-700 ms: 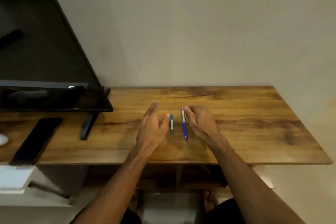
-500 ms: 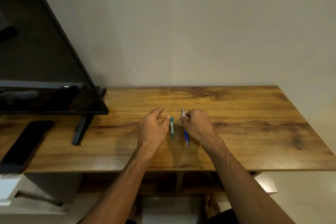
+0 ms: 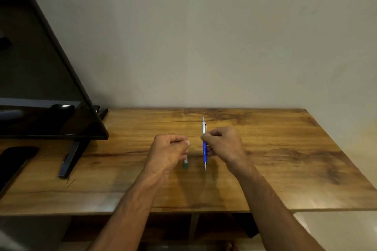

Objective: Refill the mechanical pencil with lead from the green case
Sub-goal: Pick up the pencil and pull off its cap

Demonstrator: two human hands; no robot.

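Observation:
A blue and white mechanical pencil [image 3: 204, 153] is pinched at its middle by my right hand [image 3: 223, 144], held above the wooden desk [image 3: 285, 149] with its white cap end pointing away from me and its tip toward me. My left hand [image 3: 168, 150] is closed on the green lead case [image 3: 185, 164]; only the case's white and green lower end sticks out below the fingers. The two hands are side by side, a short gap apart, over the middle of the desk.
A large black TV screen [image 3: 40, 67] stands at the left on a black foot [image 3: 68, 161]. A black phone-like slab [image 3: 14, 161] lies at the far left. The wall runs along the desk's far edge. Open shelves [image 3: 193, 228] sit under the desk.
Both hands closed and lifted: the right hand picked the pencil up off the desk, the left hand took hold of the green case. The camera view shifted slightly right.

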